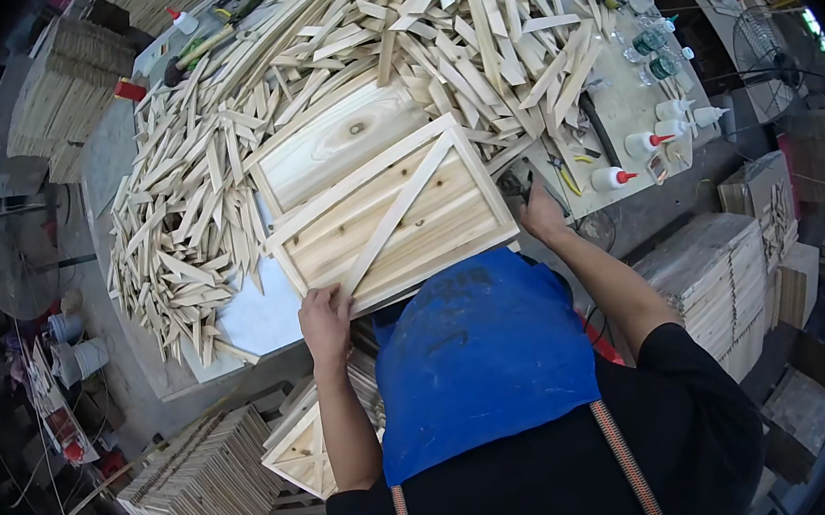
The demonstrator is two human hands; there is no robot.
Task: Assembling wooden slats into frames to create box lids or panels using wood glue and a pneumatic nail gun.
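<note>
A framed wooden panel (331, 247) lies tilted at the table's front edge, against my blue apron. A diagonal wooden strip (398, 213) crosses it from the upper right corner to the lower left. My left hand (325, 319) grips the panel's lower left corner, fingertips beside the strip's lower end. To the right of the panel, my right hand (538, 212) is closed round a dark tool (549, 195); the hand and shadow hide most of it, so I cannot tell its kind. A second framed panel (345, 139) lies behind, partly covered by the first.
Loose wooden strips (195, 195) are heaped left and behind. Glue bottles (611, 178), pliers (565, 175) and plastic bottles (662, 65) stand or lie at the right. Panel stacks (206, 490) stand on the floor left, with more boards (701, 272) at the right.
</note>
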